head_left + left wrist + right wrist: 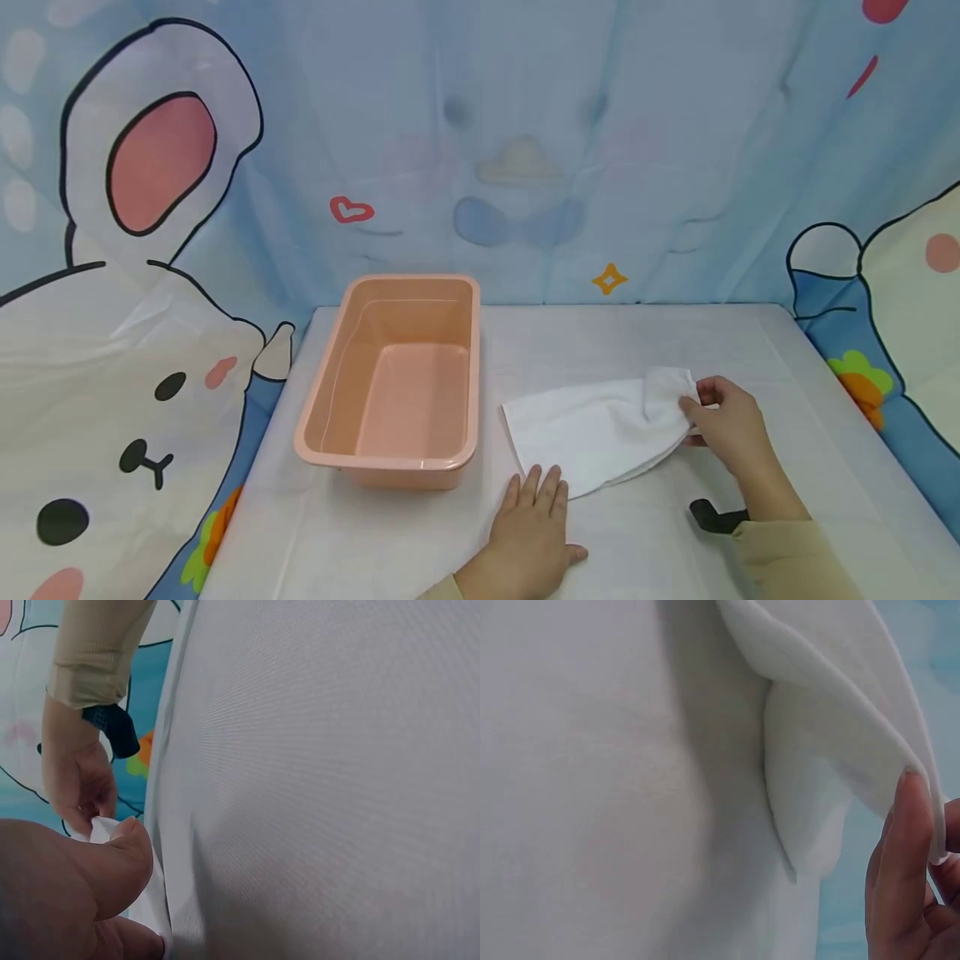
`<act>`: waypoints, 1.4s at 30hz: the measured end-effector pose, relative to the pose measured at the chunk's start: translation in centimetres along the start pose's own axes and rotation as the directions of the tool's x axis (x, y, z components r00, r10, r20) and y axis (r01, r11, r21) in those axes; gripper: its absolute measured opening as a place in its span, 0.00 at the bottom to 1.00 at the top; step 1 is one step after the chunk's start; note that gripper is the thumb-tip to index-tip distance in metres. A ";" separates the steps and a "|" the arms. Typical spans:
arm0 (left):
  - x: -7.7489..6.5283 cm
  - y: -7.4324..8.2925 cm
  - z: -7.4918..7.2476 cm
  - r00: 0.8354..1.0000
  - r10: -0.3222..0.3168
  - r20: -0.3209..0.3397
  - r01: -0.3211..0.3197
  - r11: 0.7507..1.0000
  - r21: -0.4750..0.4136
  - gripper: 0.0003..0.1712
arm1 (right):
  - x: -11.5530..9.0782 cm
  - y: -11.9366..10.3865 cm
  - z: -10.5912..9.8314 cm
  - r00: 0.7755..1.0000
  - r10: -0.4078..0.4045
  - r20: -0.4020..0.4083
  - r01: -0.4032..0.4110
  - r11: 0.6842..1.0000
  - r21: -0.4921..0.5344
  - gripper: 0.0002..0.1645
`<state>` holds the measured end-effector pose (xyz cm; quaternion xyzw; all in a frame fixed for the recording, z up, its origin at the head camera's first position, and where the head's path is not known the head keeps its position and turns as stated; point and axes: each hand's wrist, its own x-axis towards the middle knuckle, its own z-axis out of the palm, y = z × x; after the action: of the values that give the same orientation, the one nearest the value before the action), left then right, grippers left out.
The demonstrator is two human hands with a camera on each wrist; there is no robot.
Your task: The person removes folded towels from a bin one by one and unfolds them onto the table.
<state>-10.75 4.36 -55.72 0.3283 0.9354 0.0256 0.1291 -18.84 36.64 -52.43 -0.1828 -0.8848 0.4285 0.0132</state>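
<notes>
A folded white towel (pixel 592 421) lies on the table, its right end lifted and bunched. My right hand (pixel 731 421) pinches that end between thumb and fingers; in the right wrist view the towel edge (pixel 855 697) hangs from the fingertips (pixel 907 817). At the towel's near left corner, my left hand (pixel 532 529) lies flat with straight fingers, their tips at the towel edge. The left wrist view has my left hand (pixel 82 877) in the lower left, with the right hand (pixel 79 772) beyond it holding a bit of white cloth.
An empty peach plastic basin (pixel 412 400) stands on the white-covered table (pixel 360 542), left of the towel. Behind the table hangs a blue cartoon curtain (pixel 525 100). A black wrist-camera mount (pixel 716 518) sticks out beside the right cuff, above the table.
</notes>
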 end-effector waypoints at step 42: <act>-0.8 -1.1 -0.9 0.998 -0.029 0.061 0.032 0.998 -0.056 0.51 | -3.3 7.0 -2.6 0.904 0.426 0.042 -0.428 0.900 0.082 0.46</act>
<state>-11.06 2.97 -54.76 0.3108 0.9349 0.0403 0.1669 -13.10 41.50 -55.71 -0.3663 -0.8035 0.4620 -0.0830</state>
